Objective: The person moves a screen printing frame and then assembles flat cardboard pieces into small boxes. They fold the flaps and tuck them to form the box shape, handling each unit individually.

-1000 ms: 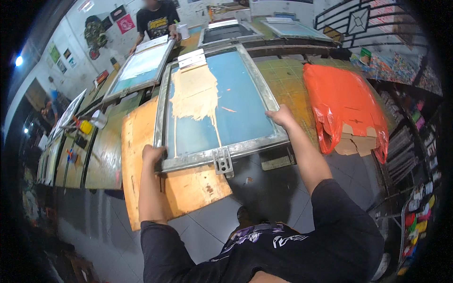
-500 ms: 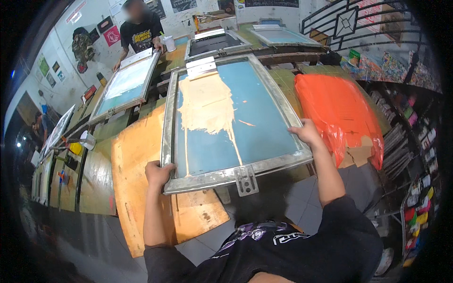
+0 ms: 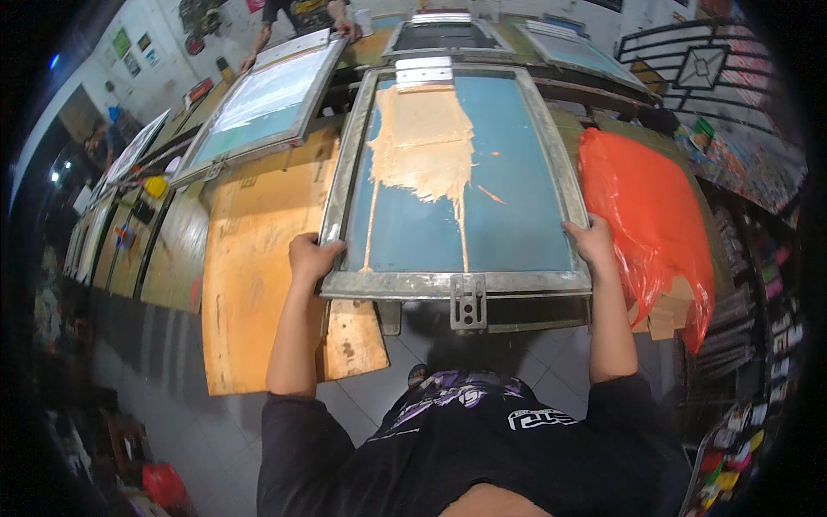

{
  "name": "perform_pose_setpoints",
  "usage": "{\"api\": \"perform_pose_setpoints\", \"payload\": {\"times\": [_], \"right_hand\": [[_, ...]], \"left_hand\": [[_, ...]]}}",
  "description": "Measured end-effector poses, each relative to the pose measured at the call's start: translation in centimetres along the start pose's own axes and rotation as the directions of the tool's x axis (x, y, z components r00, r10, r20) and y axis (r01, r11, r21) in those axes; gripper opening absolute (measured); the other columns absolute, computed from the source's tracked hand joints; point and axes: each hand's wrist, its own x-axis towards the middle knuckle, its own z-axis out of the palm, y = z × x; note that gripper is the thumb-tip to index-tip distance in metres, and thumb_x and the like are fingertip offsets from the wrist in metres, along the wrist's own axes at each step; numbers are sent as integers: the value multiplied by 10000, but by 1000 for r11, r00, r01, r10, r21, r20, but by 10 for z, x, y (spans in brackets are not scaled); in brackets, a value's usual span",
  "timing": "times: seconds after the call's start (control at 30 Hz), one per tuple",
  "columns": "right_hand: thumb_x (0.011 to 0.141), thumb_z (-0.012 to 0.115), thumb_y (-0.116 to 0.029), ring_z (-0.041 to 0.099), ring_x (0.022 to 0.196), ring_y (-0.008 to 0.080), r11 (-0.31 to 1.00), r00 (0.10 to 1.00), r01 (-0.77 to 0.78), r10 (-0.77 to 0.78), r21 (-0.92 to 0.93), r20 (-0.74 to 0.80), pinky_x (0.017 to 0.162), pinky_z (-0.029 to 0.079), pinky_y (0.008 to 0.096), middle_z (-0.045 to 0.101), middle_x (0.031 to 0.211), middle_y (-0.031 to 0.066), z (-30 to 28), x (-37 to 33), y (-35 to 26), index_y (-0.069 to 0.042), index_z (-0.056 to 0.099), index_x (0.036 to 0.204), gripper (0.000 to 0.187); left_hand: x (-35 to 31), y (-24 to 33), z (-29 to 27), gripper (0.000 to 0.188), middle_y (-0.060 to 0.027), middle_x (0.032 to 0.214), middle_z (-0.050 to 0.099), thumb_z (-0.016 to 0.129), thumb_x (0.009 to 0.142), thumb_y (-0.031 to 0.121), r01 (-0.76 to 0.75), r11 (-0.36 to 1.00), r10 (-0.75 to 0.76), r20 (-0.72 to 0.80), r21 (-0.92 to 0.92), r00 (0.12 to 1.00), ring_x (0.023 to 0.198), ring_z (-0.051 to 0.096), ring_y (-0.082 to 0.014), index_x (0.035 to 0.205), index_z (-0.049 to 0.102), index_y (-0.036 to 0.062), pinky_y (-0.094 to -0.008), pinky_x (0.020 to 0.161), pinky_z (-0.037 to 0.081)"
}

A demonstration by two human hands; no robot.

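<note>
A screen printing frame with grey metal edges and blue mesh lies in front of me, held at its near corners. My left hand grips the left edge, thumb on top. Around the right edge, my right hand is closed in the same way. Peach-coloured ink covers the far left part of the mesh, with two drips running toward me. A pale metal bar sits across the far end. From the near edge sticks out a slotted metal bracket.
Left of the frame is a stained orange-brown board; to the right, a red plastic-wrapped bundle. Another screen with white ink stands farther left, a person's hands at its far end. More screens line the back.
The near end of the frame has come down and the frame has straightened, both hands still on it. My view has tilted downward and turned left.
</note>
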Motion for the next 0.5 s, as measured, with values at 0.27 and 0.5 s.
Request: {"api": "perform_pose_setpoints", "payload": {"times": [0.27, 0.5], "right_hand": [[748, 661, -274, 593, 951, 395, 973, 999, 28, -24, -229, 21, 821, 465, 406, 589, 1063, 269, -8, -7, -6, 55, 539, 1106, 501], [779, 646, -107, 613, 912, 274, 907, 867, 420, -395, 19, -304, 814, 489, 350, 569, 1080, 190, -36, -75, -37, 70, 533, 1098, 382]], "left_hand": [[-30, 34, -15, 584, -212, 871, 645, 726, 658, 468, -7, 980, 3, 21, 199, 1000, 818, 633, -324, 983, 644, -11, -370, 731, 492], [-106, 30, -39, 434, -132, 1005, 605, 716, 762, 267, -119, 993, 121, -276, 24, 953, 857, 583, -224, 1108, 603, 31, -324, 776, 460]]}}
